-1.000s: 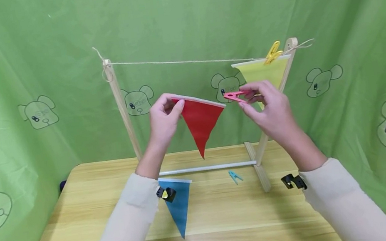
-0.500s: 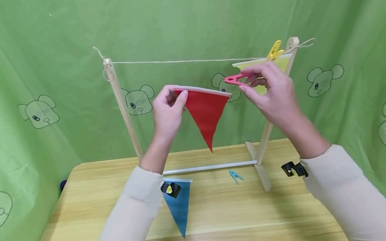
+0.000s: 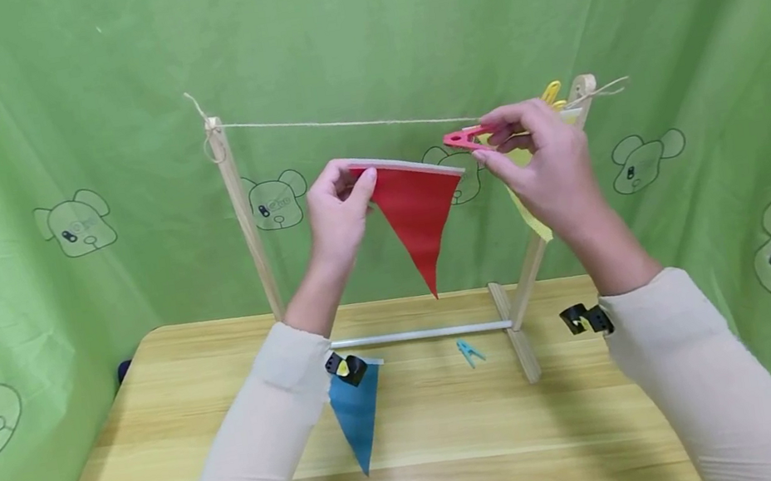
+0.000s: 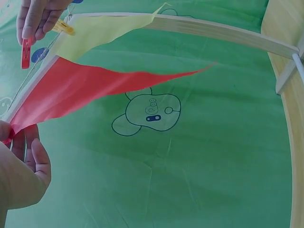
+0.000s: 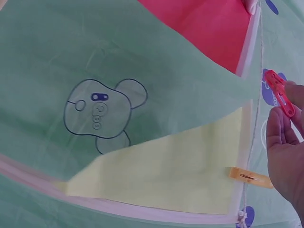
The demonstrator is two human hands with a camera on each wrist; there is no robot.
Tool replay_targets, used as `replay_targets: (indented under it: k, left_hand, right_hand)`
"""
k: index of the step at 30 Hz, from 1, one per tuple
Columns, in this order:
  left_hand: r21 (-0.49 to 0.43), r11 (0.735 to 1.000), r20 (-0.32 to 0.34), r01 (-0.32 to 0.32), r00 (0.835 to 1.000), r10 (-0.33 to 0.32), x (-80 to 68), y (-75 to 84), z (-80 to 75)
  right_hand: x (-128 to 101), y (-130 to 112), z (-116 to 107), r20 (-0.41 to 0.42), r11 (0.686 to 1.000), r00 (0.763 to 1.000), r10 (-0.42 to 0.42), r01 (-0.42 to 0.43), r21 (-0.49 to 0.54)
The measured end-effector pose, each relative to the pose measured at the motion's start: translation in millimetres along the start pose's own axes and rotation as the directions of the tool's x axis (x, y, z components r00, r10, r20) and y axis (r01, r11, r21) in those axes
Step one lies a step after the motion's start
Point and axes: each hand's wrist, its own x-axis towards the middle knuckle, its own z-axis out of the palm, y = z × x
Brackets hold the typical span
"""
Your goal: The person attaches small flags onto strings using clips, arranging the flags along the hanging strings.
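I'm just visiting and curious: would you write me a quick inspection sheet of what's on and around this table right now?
Surface: wooden table, bare wood showing.
Job's things: red flag held up below the string; pink peg; yellow flag already pegged to the string with a yellow peg.
Clutter: blue flag and blue peg lying on the table.
Grips: left hand pinches the red flag's corner; right hand pinches the pink peg.
Cables: nothing seen.
Surroundings: wooden stand; green cloth backdrop with bear drawings.

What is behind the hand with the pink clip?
Behind the right hand holding the pink clip hangs the yellow flag. The hand covers most of it and much of its yellow clip.
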Motion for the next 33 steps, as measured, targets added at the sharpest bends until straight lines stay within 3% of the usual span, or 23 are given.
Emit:
replay_targets:
  k: [5,19,33]
  left_hand:
    - [-0.011,1.000,-0.003,-0.002,1.000,0.002,2.5,2.3,5.1]
    - [-0.065,0.997,-0.038,0.051,0.998,-0.054,9.4,3.6,14.4]
    - [-0.072,0.995,-0.070,0.072,0.995,-0.077,16.5,7.2,19.0]
  right_hand:
    - [10,-6,-6,0.045,0.998,0.999,-0.001,0.003,-0.056]
    - [37,-16,-17,0.109,0.982,0.989,-0.099,0.114,-0.149]
    - [67,-27,-23,0.244,0.955,0.969,-0.049,0.117,-0.272]
